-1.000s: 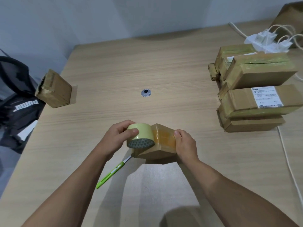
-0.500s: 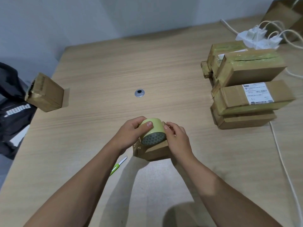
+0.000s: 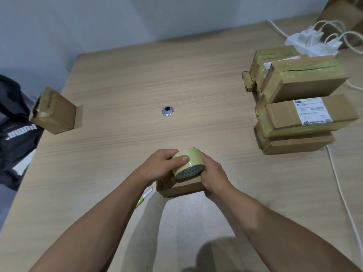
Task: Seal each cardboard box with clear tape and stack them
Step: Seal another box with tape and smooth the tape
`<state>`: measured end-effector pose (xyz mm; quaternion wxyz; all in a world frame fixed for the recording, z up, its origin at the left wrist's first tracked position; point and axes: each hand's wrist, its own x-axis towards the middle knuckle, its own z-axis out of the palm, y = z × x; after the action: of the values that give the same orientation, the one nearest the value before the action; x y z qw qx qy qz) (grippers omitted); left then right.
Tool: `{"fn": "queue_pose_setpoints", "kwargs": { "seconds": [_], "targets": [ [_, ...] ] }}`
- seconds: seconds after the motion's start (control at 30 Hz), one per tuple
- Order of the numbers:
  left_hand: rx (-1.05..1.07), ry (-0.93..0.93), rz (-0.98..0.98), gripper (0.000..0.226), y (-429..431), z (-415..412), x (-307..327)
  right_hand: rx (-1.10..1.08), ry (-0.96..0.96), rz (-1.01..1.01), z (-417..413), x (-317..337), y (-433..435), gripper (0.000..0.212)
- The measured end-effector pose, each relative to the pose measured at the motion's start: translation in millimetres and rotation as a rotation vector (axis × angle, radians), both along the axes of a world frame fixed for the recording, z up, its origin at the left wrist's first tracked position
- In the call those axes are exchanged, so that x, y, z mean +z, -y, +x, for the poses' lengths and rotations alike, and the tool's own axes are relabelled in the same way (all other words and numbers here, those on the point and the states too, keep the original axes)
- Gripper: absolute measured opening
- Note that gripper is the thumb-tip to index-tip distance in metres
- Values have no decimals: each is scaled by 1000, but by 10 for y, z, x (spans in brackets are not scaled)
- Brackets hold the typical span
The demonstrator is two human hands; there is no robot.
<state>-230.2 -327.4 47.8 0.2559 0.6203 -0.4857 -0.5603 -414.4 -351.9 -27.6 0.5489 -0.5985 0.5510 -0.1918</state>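
A small cardboard box (image 3: 181, 188) lies on the wooden table (image 3: 121, 79) in front of me. On top of it sits a yellowish roll of tape (image 3: 187, 163). My left hand (image 3: 160, 166) grips the roll from the left, thumb across its outer face. My right hand (image 3: 213, 174) curls around the roll's right side and the box's right end; which of the two it holds I cannot tell. A stack of taped cardboard boxes (image 3: 298, 114) stands at the right. One more small box (image 3: 54, 111) stands on end at the table's left edge.
A green and white cutter (image 3: 144, 197) lies just left of the box, partly under my left forearm. A round metal grommet (image 3: 167, 110) sits mid-table. A white power strip (image 3: 312, 41) with cables is at the far right. A dark bag (image 3: 15, 124) hangs off the left edge.
The tape roll has moved from the box's left end up onto its top. My right hand has shifted from the box's right end in against the roll.
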Motion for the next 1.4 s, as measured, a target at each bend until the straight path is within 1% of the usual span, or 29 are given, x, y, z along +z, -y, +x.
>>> {"fn": "queue_pose_setpoints", "kwargs": {
  "seconds": [0.07,0.17,0.23,0.3,0.4,0.5,0.57,0.6,0.67,0.77,0.83,0.93,1.0,1.07,1.13,1.3,1.4],
  "targets": [
    [-10,23,2,59,24,16,16,42,-37,-48,-16,1,-5,76],
    [-20,104,-15,61,22,94,62,44,-52,-109,-9,14,-34,50],
    [-21,162,-29,62,-7,206,94,41,-33,-122,-16,12,-46,43],
    [-19,203,-17,57,-49,344,120,54,-10,-130,-19,25,-55,42],
    [-35,263,12,39,-101,496,140,65,6,-147,-9,42,-64,40],
    [-34,296,13,41,-126,501,126,58,8,-117,17,58,-59,39],
    [-21,316,3,48,-133,478,114,78,-44,-148,25,76,-37,39],
    [-21,328,0,47,-131,463,120,99,-74,-168,24,77,-12,39],
    [-35,338,-9,38,-131,431,132,159,-169,-208,29,90,62,39],
    [-20,365,-25,41,-147,416,118,175,-302,-202,198,179,147,42],
    [-13,358,-36,41,-157,404,107,184,-368,-198,340,207,115,43],
    [-3,319,-25,42,-183,386,90,228,-436,-228,472,134,-33,37],
    [28,250,-26,50,-211,378,50,240,-487,-265,474,120,-93,35],
    [83,151,-54,49,-247,388,-2,252,-514,-284,461,136,-83,36],
    [102,137,-75,47,-270,424,-18,256,-526,-301,448,145,-64,36],
    [51,356,-103,44,-266,653,75,242,-523,-325,466,123,-75,38],
    [-5,485,-103,47,-281,778,96,239,-518,-339,462,115,-67,38]
  ]
}}
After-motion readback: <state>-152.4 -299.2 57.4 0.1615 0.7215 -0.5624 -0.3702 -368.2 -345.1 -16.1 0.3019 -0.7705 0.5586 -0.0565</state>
